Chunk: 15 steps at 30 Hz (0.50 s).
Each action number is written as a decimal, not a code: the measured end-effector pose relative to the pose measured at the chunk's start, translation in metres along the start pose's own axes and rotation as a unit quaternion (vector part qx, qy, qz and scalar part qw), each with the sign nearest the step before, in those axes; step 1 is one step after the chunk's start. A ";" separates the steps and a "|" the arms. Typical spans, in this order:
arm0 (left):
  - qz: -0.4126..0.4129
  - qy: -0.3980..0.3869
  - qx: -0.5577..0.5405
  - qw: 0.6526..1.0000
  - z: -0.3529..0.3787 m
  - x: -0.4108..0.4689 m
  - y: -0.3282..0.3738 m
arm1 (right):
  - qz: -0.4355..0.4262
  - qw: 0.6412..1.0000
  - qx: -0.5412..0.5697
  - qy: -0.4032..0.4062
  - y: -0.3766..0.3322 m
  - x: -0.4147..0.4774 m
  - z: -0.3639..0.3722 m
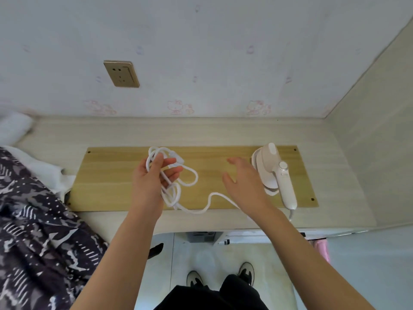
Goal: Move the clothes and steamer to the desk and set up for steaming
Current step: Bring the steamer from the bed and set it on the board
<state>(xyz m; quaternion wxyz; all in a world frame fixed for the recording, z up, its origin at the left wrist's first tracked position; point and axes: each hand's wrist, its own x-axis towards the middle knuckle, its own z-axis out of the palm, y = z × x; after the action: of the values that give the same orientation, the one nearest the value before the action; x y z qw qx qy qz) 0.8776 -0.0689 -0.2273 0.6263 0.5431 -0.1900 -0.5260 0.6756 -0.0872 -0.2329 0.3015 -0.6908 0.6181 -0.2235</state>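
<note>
One steamer (273,173) stands on the counter (335,186). Left of the steamer, the left hand (154,177) grips its single coiled cord (176,191). The right hand (243,182) hovers just beside the steamer, fingers spread, holding nothing. One wall socket (121,73), up-left of the steamer, is unused, so plugging in remains. One patterned fabric (33,220) lies far left.

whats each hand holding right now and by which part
The left hand grips the white cord by its bundled loops; the right hand is open, holding nothing.
</note>
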 end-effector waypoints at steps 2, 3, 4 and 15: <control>-0.004 -0.009 -0.015 1.000 -0.003 0.000 0.005 | -0.019 0.999 0.034 -0.034 -0.017 -0.002 0.014; -0.003 -0.014 -0.022 1.000 -0.004 0.001 0.006 | -0.026 0.997 0.055 -0.056 -0.024 -0.003 0.021; -0.001 -0.017 -0.029 0.999 -0.005 0.001 0.008 | -0.030 0.993 0.079 -0.082 -0.031 -0.005 0.028; -0.044 -0.006 -0.092 0.995 -0.005 0.023 0.024 | -0.085 0.962 0.107 -0.237 -0.043 0.005 0.053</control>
<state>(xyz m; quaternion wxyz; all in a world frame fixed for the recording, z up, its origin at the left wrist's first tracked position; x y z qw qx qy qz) 0.9016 -0.0898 -0.2156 0.6491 0.4878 -0.1202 -0.5712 0.7427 -0.0821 -0.2416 0.4918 -0.7372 0.4406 -0.1432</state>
